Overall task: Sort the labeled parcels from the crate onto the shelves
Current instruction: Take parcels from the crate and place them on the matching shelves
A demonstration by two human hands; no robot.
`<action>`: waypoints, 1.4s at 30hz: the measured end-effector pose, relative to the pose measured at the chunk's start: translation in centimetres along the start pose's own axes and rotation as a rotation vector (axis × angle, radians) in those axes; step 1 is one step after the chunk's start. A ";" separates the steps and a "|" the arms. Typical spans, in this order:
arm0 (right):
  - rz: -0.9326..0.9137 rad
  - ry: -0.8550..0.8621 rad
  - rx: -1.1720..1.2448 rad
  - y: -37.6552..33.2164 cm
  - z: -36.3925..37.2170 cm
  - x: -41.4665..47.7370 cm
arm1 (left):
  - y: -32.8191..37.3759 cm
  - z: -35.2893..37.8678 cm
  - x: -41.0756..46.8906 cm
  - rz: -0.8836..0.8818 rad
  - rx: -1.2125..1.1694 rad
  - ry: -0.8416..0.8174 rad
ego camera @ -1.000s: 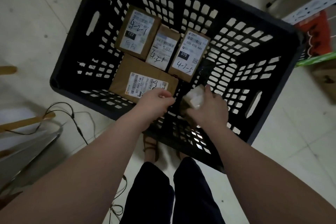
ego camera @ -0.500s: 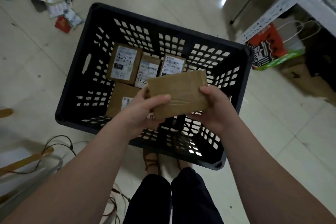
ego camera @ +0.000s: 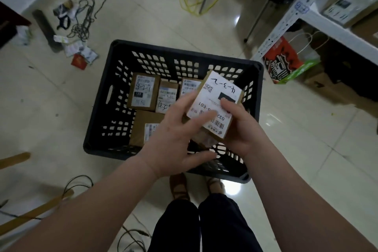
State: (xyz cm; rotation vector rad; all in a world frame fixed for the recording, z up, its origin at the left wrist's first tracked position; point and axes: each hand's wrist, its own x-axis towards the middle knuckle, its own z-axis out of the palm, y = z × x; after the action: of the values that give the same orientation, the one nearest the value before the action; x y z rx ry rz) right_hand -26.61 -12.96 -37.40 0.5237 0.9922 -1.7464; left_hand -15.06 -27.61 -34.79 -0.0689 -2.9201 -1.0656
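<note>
A: While the view is looking down at the tiled floor [ego camera: 51, 108], what is lying at far left?

B: Loose cables [ego camera: 81, 18] and scattered papers [ego camera: 80, 51] are lying on the tiles at upper left; wooden sticks [ego camera: 24, 217] are showing at lower left.

A: Moving right?

B: The black crate [ego camera: 106, 96] is sitting on the floor, just ahead of the person's feet. Four brown parcels are lying flat inside it, labels up: one with a handwritten code [ego camera: 143, 93] at the back left, two more [ego camera: 167, 96] beside it, the right one partly hidden, and a larger one [ego camera: 143, 127] nearer the person.

A: Hands?

B: The left hand [ego camera: 176, 139] is hovering over the crate, fingers spread and loosely curved, fingertips touching the left edge of the held parcel [ego camera: 216, 96]. The right hand [ego camera: 239, 129] is gripping that parcel from the right and beneath, thumb pressing on its white label. The parcel is tilting, label up, above the crate's right half; its handwriting is reading upside down to the camera.

A: Far right?

B: A white shelf unit [ego camera: 286, 18] is standing there with boxes on it; a red-and-green paper bag [ego camera: 284, 59] is sitting beneath.
</note>
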 end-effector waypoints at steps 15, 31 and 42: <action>-0.309 0.105 -0.109 -1.9 3.8 -16.7 | 10.4 -14.8 10.4 -0.428 -0.785 -0.292; -0.419 -0.012 -0.366 -9.1 -5.0 -28.0 | 27.8 -9.5 18.5 -0.305 -0.469 -0.792; -0.538 0.273 -0.212 -15.6 -20.9 -38.6 | 42.7 3.9 21.9 -0.414 -0.704 -0.603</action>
State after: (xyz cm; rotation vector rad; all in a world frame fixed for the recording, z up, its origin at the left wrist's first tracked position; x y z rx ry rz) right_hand -28.06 27.90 -15.04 0.3845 1.6052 -2.0336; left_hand -34.75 8.22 -9.32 0.2531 -2.8923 -2.4810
